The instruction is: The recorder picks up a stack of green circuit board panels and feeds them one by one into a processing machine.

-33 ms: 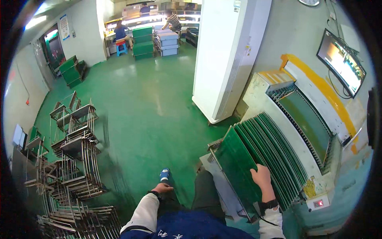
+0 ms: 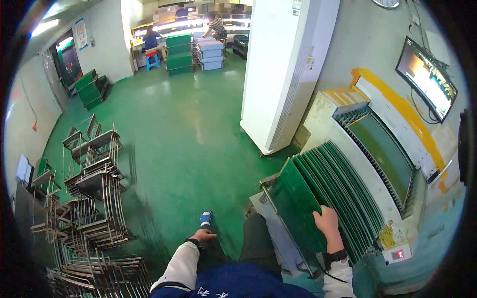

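My right hand (image 2: 326, 223) is closed at the edge of the front green panel (image 2: 293, 198), its thumb side against the panel's face. Behind that panel, a row of several similar thin green panels (image 2: 343, 193) stands on edge, close together. They sit in a metal rack (image 2: 298, 256) beside my right leg. The fingers behind the panel's edge are partly hidden. My left hand (image 2: 203, 235) rests on my left thigh, holding nothing, its visible fingers stretched out.
Metal racks (image 2: 99, 184) crowd the left side. A machine with a toothed slot (image 2: 382, 149) is at the right, under a wall screen (image 2: 426, 77). A tall white cabinet (image 2: 278, 69) stands ahead. Far back, people work near green stacks (image 2: 179, 52) and blue-grey bins (image 2: 210, 52).
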